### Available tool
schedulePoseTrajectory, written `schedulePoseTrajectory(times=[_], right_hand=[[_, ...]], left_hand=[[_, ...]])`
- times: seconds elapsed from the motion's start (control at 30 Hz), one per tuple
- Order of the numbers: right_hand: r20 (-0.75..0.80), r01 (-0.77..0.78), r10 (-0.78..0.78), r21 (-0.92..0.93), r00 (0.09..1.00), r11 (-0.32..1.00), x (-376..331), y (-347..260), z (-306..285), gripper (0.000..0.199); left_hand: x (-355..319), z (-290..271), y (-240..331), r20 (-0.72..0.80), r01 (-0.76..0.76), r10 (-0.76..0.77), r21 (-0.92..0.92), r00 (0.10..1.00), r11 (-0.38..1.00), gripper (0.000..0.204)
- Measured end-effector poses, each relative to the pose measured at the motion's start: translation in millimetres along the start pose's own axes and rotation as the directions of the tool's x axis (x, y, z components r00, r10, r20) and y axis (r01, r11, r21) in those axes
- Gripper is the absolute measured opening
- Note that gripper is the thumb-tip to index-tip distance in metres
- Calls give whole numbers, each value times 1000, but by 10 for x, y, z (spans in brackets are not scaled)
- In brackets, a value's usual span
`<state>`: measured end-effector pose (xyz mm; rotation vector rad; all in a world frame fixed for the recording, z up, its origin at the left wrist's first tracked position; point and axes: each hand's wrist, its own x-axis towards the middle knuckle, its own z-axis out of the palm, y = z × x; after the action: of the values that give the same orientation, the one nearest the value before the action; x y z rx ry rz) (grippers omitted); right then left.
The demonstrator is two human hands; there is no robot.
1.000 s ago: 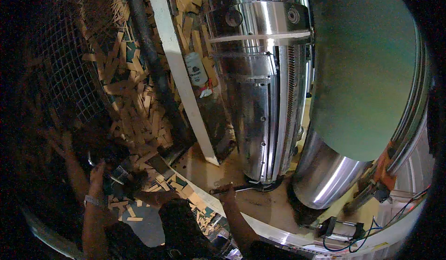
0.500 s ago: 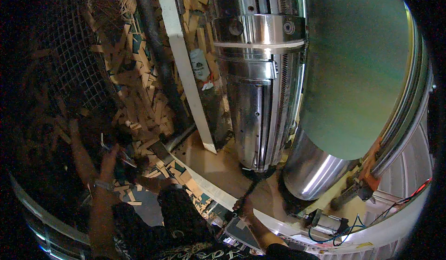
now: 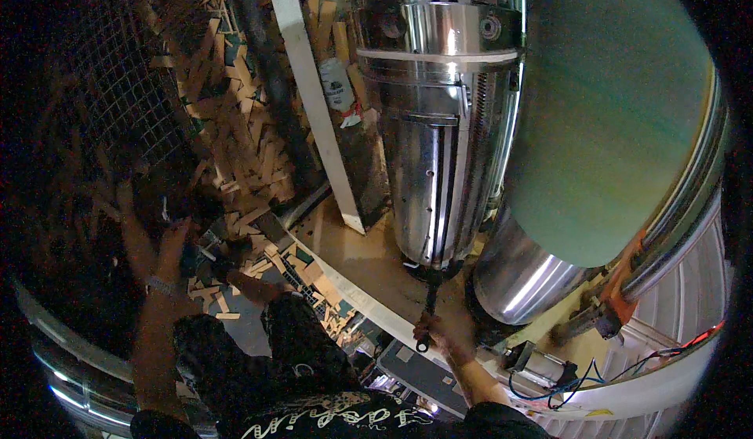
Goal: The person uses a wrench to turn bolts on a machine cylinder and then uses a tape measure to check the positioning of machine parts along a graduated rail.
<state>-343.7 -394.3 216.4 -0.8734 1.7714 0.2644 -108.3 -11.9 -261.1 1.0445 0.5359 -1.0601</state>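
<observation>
Dark wrench (image 3: 432, 292): at the near end of the shiny cylinder (image 3: 423, 196), running from the dark fitting there down to my right hand (image 3: 441, 334). That hand is wrapped round the handle, ring end poking out below the fist. Can't tell from here if the far end is seated; if it's only half on, I'd expect a hard pull to slip it and send my knuckles into the metal beside it.

Lower shiny roller (image 3: 533, 282) is just right of the wrench. A swing that way could jam fingers against it, or scuff the surface. White rail (image 3: 369, 302) runs near the hand on the left; a slip there could crack the wrist.

Farther right, blue cables (image 3: 584, 382) hang near my forearm; a wide elbow could snag them.

Left hand (image 3: 176, 234) is well off in the dark, bent metal piece (image 3: 165, 208) just above it. Too dim, can't tell whether it grips that. If it's loosely held, it could drop among the flat tan scraps (image 3: 271, 165) and get lost. Footing on scraps looks slippery too.
</observation>
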Motion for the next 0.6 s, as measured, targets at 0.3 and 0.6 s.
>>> schedulePoseTrajectory(times=[0.3,0.6], right_hand=[[-98,23,-26,-34,995,999,84,122,-96,33],[194,42,-41,1,980,999,136,181,-445,28]], left_hand=[[-418,448,778,-149,123,-112,68,983,990,33],[-762,754,1132,-26,6,2,291,1000,957,31]])
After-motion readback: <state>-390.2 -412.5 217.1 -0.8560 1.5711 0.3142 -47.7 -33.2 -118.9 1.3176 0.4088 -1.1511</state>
